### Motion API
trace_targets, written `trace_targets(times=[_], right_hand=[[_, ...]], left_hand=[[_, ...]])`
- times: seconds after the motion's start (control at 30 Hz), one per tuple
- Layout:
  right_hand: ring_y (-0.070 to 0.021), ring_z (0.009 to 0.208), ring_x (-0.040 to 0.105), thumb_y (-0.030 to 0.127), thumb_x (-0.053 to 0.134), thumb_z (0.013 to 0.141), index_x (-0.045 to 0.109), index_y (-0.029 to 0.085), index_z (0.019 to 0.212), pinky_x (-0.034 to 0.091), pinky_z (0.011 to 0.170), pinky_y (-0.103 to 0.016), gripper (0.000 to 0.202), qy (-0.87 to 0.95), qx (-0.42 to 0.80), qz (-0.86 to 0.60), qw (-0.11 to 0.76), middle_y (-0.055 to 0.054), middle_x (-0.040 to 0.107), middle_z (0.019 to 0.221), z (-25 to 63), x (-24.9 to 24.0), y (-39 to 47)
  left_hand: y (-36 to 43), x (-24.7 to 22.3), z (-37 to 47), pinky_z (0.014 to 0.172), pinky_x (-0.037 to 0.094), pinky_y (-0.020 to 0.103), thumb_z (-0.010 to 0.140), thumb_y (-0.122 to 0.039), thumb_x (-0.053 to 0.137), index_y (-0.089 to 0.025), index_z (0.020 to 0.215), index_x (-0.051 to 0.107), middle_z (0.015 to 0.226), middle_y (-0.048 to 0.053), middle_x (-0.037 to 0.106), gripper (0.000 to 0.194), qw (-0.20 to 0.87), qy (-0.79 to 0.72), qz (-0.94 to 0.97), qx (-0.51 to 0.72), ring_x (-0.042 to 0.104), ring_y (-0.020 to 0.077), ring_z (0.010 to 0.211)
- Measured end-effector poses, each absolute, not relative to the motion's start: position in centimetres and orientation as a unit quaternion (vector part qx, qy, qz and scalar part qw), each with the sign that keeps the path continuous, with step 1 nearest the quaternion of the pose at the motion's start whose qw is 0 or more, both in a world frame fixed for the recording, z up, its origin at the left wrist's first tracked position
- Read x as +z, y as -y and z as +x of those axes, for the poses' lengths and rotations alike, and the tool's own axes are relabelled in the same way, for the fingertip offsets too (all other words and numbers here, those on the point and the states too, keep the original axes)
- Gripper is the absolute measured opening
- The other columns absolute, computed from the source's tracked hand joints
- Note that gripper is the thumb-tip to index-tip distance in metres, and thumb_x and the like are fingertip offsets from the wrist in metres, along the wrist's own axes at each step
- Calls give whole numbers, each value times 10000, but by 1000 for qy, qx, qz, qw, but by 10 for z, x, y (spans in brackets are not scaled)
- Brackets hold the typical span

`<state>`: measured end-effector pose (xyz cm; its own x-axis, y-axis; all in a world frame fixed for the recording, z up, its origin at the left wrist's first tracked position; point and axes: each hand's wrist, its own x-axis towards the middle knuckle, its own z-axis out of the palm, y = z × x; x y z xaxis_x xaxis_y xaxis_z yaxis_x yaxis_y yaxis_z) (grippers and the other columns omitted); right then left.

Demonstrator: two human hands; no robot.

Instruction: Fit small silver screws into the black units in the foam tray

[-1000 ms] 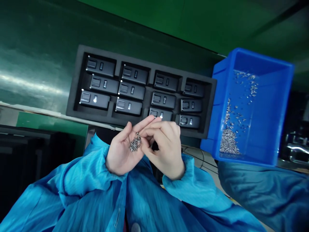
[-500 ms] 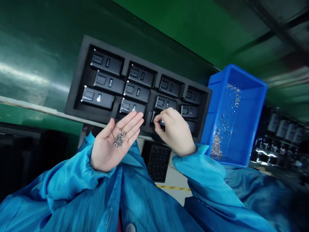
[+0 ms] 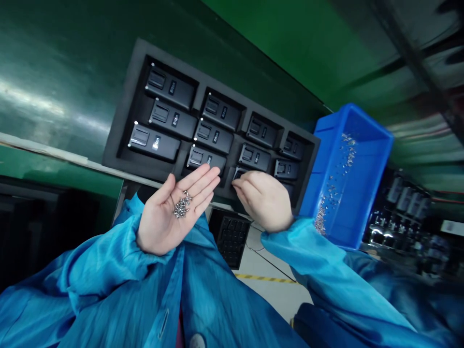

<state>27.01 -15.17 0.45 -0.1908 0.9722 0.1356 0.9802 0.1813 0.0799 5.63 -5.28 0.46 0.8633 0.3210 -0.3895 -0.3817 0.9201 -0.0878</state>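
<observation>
My left hand [image 3: 161, 227] is palm up with its fingers stretched out, and a small pile of silver screws [image 3: 181, 207] rests on the palm. My right hand [image 3: 266, 200] is closed in a pinch at the corner of a black case [image 3: 240, 172] in the front row; a screw seems to be between the fingertips, mostly hidden by them. Several such black cases with "Riton" labels lie in the dark foam tray [image 3: 121, 104]. Bright screw heads show at the corners of cases in the left two columns, such as this case [image 3: 155, 143].
Right of the tray stands a blue plastic bin [image 3: 366, 193] with loose screws [image 3: 321, 220] inside. The tray lies on a green bench [image 3: 54, 63]. Below its front edge is a black gridded panel [image 3: 232, 241]. Blurred metal parts [image 3: 384, 227] lie beyond the bin.
My right fingertips have come down onto the front-row case's corner, and the hand has turned slightly. My left hand keeps its screws, nearly still. The view has shifted a little.
</observation>
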Motion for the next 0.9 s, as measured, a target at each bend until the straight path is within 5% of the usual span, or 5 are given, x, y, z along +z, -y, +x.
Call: trace_targets(times=[0.3, 0.43, 0.6, 0.9], right_hand=[[-227, 1095, 587, 34, 510, 886, 624, 235, 1283, 507, 908, -378, 459, 755, -55, -651, 56, -95, 664, 1105, 284, -16, 188], [-250, 1111, 585, 60, 519, 884, 616, 250, 1264, 503, 907, -427, 435, 704, -17, -702, 107, -109, 624, 1161, 272, 1, 183], [-212, 977, 604, 135, 658, 858, 636, 261, 1051, 497, 863, -395, 232, 661, 4, -713, 234, -50, 626, 1000, 228, 41, 163], [-222, 1002, 596, 224, 653, 897, 691, 221, 903, 465, 879, -399, 38, 676, 37, -709, 201, -46, 698, 938, 197, 50, 141]], left_hand=[[55, 5, 56, 1187, 297, 318, 1041, -436, 243, -95, 1566, 235, 1490, 97, 508, 626, 965, -172, -92, 174, 452, 195, 1405], [57, 7, 55, 1184, 302, 317, 1039, -458, 245, -77, 1539, 301, 1518, 104, 472, 631, 973, -149, -95, 151, 426, 201, 1423], [61, 11, 58, 1165, 331, 317, 1040, -462, 225, -49, 1511, 350, 1527, 129, 454, 638, 976, -142, -95, 134, 431, 206, 1421], [67, 18, 66, 1119, 361, 301, 1036, -443, 249, -45, 1483, 410, 1415, 142, 584, 620, 962, -224, -74, 136, 484, 220, 1378]])
